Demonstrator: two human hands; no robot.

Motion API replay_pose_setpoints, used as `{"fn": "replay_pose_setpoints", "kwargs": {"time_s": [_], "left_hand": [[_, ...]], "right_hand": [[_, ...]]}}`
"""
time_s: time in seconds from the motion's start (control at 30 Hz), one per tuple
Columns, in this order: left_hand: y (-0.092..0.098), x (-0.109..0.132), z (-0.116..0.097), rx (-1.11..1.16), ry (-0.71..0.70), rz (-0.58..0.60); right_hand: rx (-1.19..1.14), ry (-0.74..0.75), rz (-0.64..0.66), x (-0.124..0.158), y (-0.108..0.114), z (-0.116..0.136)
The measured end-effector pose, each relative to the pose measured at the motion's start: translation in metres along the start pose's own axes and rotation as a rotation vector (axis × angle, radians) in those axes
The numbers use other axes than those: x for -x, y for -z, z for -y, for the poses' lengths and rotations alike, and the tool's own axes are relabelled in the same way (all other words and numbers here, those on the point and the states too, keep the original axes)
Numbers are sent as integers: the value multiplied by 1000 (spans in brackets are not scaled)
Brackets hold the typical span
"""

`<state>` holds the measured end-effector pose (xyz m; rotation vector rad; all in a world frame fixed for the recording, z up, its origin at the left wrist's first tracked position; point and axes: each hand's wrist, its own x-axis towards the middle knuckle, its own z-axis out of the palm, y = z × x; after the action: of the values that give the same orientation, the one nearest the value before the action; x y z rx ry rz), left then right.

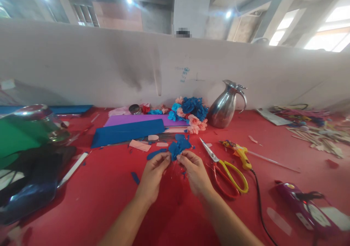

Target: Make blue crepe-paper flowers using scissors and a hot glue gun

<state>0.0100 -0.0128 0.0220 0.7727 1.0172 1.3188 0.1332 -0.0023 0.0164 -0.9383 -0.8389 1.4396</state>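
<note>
Between my two hands, near the middle of the red table, is a small blue paper flower [174,149]. My left hand [154,169] pinches its left side between thumb and fingers. On its right side, my right hand [195,171] closes in a similar pinch. Just behind the flower lie cut blue paper pieces [183,142], and a long blue petal [156,153] rests beside my left fingers. Scissors [222,167] with red and yellow handles lie to the right of my right hand, blades pointing away.
A yellow glue gun [242,156] with a black cord lies right of the scissors. Behind are paper flowers [193,111], a metal jug [225,105] and blue sheets [127,132]. A purple power strip [306,206] sits front right, a dark bag [30,187] at left.
</note>
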Motion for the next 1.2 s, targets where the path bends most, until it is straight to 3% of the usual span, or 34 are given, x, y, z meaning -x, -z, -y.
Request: {"fn": "replay_pose_setpoints", "kwargs": {"time_s": [0.6,0.97,1.1,1.2], "left_hand": [[3,-3,-2,60,61,-81],[0,-1,-2,-77,-22,-107],[2,-2,-2,-40,-19,-75],[5,-3,-2,88,68,8]], "right_hand": [[235,67,130,-2,3,-3],[319,155,151,4,1,3],[288,140,163,4,2,3],[290,137,118,1,3,0]]}}
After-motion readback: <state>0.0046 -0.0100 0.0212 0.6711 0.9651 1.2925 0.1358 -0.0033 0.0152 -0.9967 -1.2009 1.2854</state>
